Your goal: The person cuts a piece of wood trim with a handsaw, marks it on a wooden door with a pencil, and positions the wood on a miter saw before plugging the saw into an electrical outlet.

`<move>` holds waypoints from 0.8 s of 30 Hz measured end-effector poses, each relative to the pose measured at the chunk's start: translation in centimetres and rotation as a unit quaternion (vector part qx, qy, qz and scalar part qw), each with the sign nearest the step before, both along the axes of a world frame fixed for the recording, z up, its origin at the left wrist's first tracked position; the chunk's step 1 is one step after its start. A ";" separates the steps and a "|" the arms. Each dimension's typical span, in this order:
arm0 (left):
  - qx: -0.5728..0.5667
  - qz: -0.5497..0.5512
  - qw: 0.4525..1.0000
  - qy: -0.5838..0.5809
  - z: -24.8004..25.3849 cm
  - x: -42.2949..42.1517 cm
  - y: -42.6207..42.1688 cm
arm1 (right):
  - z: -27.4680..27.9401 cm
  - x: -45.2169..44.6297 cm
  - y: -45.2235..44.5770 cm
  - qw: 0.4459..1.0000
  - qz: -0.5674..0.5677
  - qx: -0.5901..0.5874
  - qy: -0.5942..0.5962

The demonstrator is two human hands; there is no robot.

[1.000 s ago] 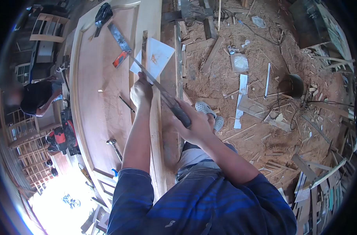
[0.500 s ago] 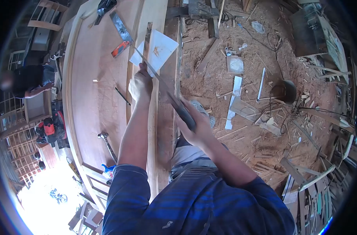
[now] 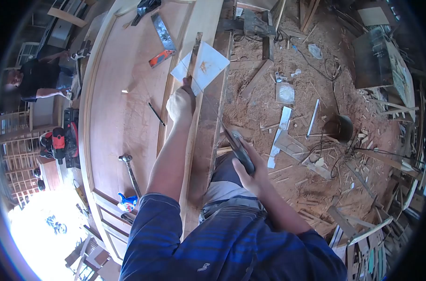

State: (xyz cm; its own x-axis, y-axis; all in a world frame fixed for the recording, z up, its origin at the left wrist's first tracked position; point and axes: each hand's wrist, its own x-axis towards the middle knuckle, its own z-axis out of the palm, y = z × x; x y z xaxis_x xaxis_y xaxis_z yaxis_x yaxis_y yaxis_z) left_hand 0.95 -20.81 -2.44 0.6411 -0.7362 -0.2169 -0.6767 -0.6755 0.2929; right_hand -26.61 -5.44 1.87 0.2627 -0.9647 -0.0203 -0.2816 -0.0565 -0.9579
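Note:
My right hand (image 3: 251, 169) is wrapped round the dark handle of a handsaw (image 3: 235, 144), whose thin blade slants up and left across a white sheet (image 3: 208, 65). My left hand (image 3: 181, 104) is closed on a narrow wood strip (image 3: 197, 46) lying over the sheet, at the edge of a large wooden panel (image 3: 124, 84). Past the fingertips, a try square with an orange handle (image 3: 161, 58) lies on the panel. A dark pencil-like stick (image 3: 156, 114) rests left of my left hand, and a hammer (image 3: 130, 169) lies nearer my left forearm.
Another person (image 3: 42, 78) is at the far left, near a red and black power tool (image 3: 58, 144). Sawdust and wood scraps cover the floor (image 3: 287, 187) at the right, with a dark round container (image 3: 340, 128). A black tool (image 3: 147, 6) sits at the panel's top.
My right hand has drawn the saw back, down and to the right. My left hand keeps its grip on the strip. The camera view has shifted, and the other person's arms have moved.

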 end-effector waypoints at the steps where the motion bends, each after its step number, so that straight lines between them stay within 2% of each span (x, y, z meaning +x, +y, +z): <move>1: -0.001 0.000 1.000 -0.001 0.0 0.0 0.2 | -0.2 -0.1 0.3 1.000 -0.003 -0.022 -0.009; 4: -0.022 -0.008 1.000 0.004 -0.8 0.3 0.5 | 0.0 1.4 -1.9 0.999 0.017 0.030 0.017; 6: -0.023 -0.013 1.000 0.008 -0.6 0.2 0.5 | 2.1 4.0 -5.8 0.990 0.044 0.127 0.046; 9: -0.007 -0.017 1.000 0.015 0.2 0.2 0.3 | 1.8 4.1 -5.9 0.988 0.044 0.141 0.037; 12: -0.009 -0.008 1.000 0.014 0.6 0.0 0.3 | -0.4 0.6 -0.3 1.000 -0.010 0.008 -0.020; 15: -0.012 0.003 1.000 0.010 0.1 0.2 0.3 | 1.1 -0.9 1.0 0.999 -0.011 0.007 -0.047; 21: -0.013 -0.009 1.000 0.020 0.8 0.0 0.3 | 3.0 5.7 -7.1 0.991 0.035 0.120 0.039; 24: -0.013 -0.003 1.000 0.021 -0.2 0.1 0.4 | 1.4 2.7 -4.0 0.999 0.007 0.045 -0.004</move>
State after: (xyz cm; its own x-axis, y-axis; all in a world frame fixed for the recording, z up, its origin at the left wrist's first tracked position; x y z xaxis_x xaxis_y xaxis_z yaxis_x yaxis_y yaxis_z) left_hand 1.03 -20.44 -2.62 0.6275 -0.7457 -0.2240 -0.6673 -0.6633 0.3388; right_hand -23.86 -9.46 3.22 0.2761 -0.9554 -0.1049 -0.2729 0.0268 -0.9617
